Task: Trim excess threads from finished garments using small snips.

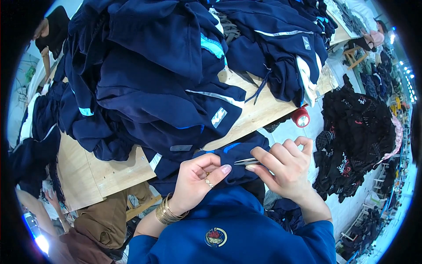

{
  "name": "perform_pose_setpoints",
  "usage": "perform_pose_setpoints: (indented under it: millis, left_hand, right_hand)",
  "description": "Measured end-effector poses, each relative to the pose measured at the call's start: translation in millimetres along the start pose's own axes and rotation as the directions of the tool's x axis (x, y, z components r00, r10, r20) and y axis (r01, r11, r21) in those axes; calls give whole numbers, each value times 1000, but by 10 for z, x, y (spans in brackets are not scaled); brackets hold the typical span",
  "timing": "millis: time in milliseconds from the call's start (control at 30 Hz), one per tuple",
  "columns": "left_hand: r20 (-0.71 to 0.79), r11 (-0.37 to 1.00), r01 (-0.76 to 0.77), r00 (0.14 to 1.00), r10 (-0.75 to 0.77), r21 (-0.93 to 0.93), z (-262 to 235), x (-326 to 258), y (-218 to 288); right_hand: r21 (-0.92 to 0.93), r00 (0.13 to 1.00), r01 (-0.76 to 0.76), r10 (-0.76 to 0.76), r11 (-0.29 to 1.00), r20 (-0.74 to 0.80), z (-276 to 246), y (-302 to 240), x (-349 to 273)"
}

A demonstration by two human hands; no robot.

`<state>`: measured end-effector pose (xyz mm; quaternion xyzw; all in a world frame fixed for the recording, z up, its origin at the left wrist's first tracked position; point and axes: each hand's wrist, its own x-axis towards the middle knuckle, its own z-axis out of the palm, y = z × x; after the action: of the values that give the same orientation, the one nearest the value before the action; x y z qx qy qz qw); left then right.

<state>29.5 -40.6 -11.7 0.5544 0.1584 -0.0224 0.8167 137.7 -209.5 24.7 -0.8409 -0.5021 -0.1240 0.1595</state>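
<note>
Lower centre of the frame: the left hand [198,178], fingers curled, pinches a fold of the navy garment [237,154] held over the edge of the wooden table [101,174]. The right hand [285,169] is closed around small metal thread snips [246,161], their tips at the pinched fold. A large heap of navy garments [167,66] fills the upper half of the frame, and a red spool [301,117] sits at the table's right edge. Judged from this, trimming on this piece is under way; how much of the heap is already done cannot be told.
</note>
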Motion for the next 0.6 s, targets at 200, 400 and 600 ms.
perform_pose_setpoints:
  millis: [200, 400, 600]
  left_hand:
    - [-6, 1000, -9, 1000, 9, 18, 16, -11, 4]
    - [-4, 999, -2, 1000, 2, 44, 18, -18, 27]
    - [-21, 999, -4, 1000, 5, 42, 25, -4, -19]
  right_hand:
    - [-13, 1000, 15, -15, 1000, 0, -18, -13, 0]
    - [-51, 1000, 10, -11, 999, -19, -14, -23, -16]
    - [-16, 1000, 21, -21, 1000, 0, 21, 8, -28]
